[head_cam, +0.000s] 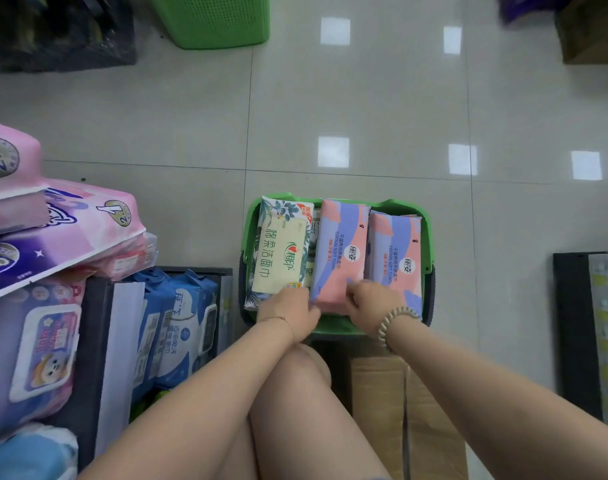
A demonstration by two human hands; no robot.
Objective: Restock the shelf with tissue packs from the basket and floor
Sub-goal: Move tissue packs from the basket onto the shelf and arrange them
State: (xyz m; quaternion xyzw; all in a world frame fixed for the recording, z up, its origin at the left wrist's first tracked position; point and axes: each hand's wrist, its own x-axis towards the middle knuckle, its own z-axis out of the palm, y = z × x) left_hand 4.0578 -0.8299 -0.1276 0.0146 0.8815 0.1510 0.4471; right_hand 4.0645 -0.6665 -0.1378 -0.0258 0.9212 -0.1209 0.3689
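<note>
Crouched at the basket (pixel 250 223); I have left hand (pixel 288 313) and right hand (pixel 371 303) pinching the near end of the middle pink pack (pixel 340 251); packed tight, so the cream pack (pixel 281 247) may lift too; slick wrap may slip.

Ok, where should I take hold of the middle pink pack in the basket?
Take the middle pink pack by its near short end, coming from above on your side. The cream pack and the right pink pack crowd its long sides, leaving only that end exposed.
</note>
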